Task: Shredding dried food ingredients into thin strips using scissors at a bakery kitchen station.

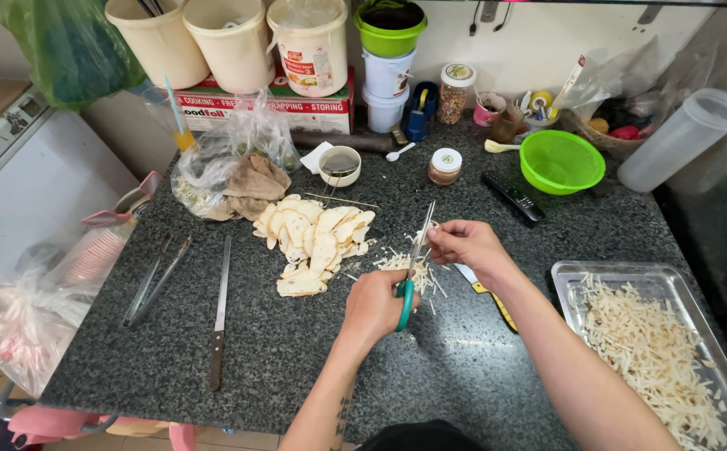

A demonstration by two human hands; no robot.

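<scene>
Gripped green-handled scissors [412,271] in the left hand [373,307], fingers [397,292] clenched through the loops, blades angled up and away from the body. Pinched a pale slice [427,236] at the blade tips with the right hand [466,245], fingers closed on it, apparently to hold it taut for the cut. Worked directly above a small scatter of cut strips [413,266] on the dark speckled tabletop [297,351], so that pieces dropped straight down. Kept the pile of whole slices [313,238] just left of the scissors, within easy reach. Stood a metal tray [568,280] right of the scissors, heaped with finished strips, close enough for transfer. Left a yellow-handled knife [489,296] on the tabletop just right of the scissors, partly under the right forearm. Parked tongs [155,280] and a long knife [219,313] well left of the scissors, out of the way. Set a green colander [560,160] beyond the scissors, toward the wall.
</scene>
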